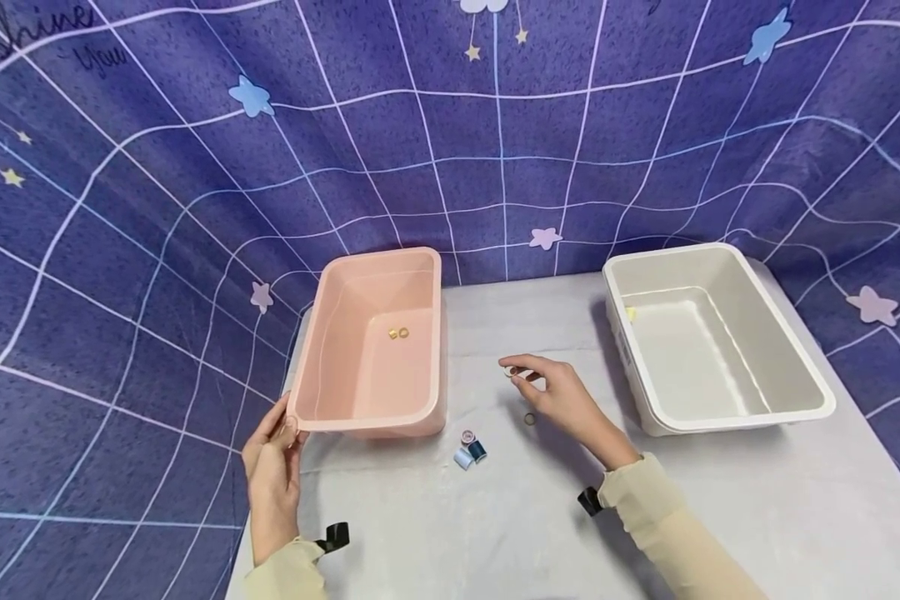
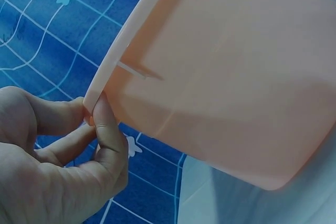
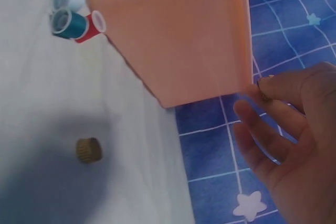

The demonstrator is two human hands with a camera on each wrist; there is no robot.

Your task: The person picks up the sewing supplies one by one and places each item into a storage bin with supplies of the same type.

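Observation:
My left hand (image 1: 272,471) pinches the front left corner of the pink plastic tub (image 1: 375,424) between thumb and fingers, as the left wrist view shows close up. Over the table to the right of that tub, my right hand (image 1: 566,404) pinches a small gold cap (image 1: 510,372) between thumb and index finger. Most of that cap is hidden by the fingertips. A similar ribbed gold cap (image 3: 88,150) lies on the table below the right hand. Inside the pink tub are two small gold pieces (image 1: 398,333).
Three thread spools, light blue (image 1: 462,458), dark teal (image 1: 477,451) and red (image 3: 94,27), are clustered near the pink tub's front right corner. A white tub (image 1: 750,421) stands at the right with a small yellow piece (image 1: 631,314) inside. A blue gridded curtain (image 1: 450,125) hangs behind.

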